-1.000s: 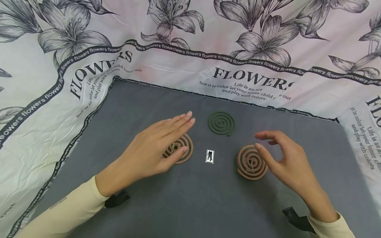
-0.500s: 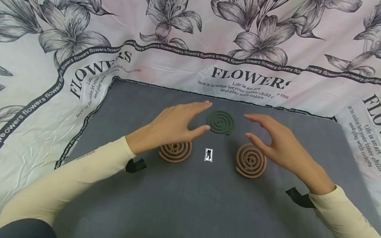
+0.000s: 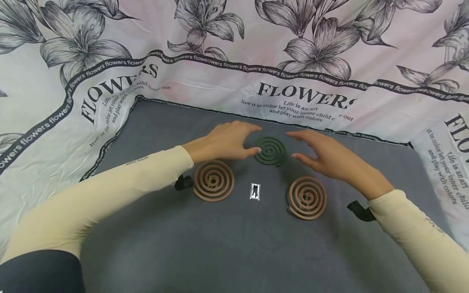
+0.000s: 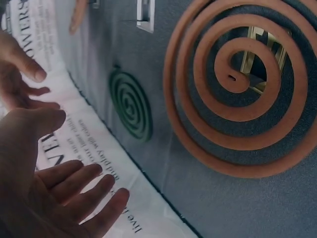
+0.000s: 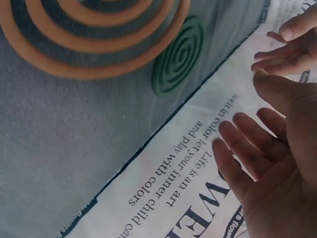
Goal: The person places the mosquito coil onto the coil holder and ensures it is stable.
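Note:
A green mosquito coil [image 3: 270, 151] lies flat on the grey cloth toward the back. My left hand [image 3: 225, 141] is at its left with thumb and fingers spread, the thumb tip overlapping the coil's edge in the head view. Facing it from the right is my right hand [image 3: 326, 154], fingers extended and thumb apart. Neither hand holds anything; both wrist views show bare palms. Nearer to me, one brown coil [image 4: 237, 116] sits over a brass-coloured metal stand [image 4: 247, 59], below my left wrist. Another brown coil [image 3: 307, 198] sits in front of my right hand.
Between the two brown coils lies a small silvery metal plate [image 3: 255, 191] with a dark cut-out. Grey cloth [image 3: 227, 248] covers the work surface. White flower-printed fabric [image 3: 307, 101] rises along its back and sides.
My left hand has moved from over the left brown coil, back and right to the green coil. My right hand has moved back and left from the right brown coil. The coils stay put.

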The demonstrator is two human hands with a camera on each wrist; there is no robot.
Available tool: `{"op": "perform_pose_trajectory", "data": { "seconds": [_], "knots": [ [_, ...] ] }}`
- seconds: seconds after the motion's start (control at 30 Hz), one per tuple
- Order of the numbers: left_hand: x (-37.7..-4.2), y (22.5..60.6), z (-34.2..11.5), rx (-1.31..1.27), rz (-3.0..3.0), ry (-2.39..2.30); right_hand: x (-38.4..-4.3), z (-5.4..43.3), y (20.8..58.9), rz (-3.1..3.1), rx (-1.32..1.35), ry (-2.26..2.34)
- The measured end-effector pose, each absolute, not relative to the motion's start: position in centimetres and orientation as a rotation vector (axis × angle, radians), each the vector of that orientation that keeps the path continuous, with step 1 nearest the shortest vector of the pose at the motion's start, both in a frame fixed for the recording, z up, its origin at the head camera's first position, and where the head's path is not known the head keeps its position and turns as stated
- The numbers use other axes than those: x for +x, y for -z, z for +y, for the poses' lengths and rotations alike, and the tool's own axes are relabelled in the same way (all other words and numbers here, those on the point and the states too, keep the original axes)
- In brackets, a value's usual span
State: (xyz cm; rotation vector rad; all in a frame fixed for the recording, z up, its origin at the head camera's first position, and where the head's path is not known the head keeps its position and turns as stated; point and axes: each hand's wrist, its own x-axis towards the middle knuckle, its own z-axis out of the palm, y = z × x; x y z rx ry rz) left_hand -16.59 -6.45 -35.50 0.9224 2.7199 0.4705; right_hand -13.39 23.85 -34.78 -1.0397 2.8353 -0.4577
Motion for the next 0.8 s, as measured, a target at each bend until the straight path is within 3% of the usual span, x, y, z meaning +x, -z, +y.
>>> {"op": "perform_pose_trajectory", "data": {
  "seconds": [0.4,0.8],
  "knots": [
    [-19.2,36.5,-4.1,0.871,2.589,-0.074,-17.7,22.1,36.8,2.669,-0.977,0.089],
    [-19.2,38.5,-2.8,0.852,2.497,0.082,-20.2,20.8,37.6,2.548,-0.909,-0.095]
  ]
}}
